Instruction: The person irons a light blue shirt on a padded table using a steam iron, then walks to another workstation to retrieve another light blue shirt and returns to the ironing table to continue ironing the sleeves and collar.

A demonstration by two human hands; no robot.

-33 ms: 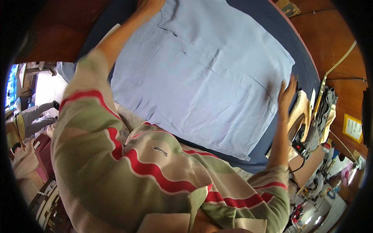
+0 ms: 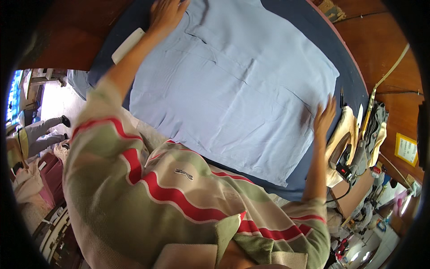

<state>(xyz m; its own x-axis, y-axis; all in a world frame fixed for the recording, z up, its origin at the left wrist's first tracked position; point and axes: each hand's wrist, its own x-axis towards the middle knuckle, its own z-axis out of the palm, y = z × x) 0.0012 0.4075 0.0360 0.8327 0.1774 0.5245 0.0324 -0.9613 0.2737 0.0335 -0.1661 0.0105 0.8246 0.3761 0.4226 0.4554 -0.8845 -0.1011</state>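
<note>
Left hand: I see my left hand lying flat and open, palm down, fingers spread, pressing on the far left corner of the light blue shirt; it grips nothing.
White block: a small white oblong lies just beside my left forearm, on its outer side, resting on the dark blue pad.
Shirt: the light blue shirt is spread flat between my two hands, reaching from under the left palm across to the fingertips of the right; its cloth shows shallow creases and a seam line running away from the left hand.
Pad: the dark blue pad shows as a border around the shirt, beyond both hands.
Right hand: my right hand is open too, fingers splayed and slightly raised, touching the shirt's right edge with the palm side; nothing is held.
Iron: just outside the right hand, on its far side from the shirt, an iron sits on a cream cloth, close to the wrist but apart from it.
</note>
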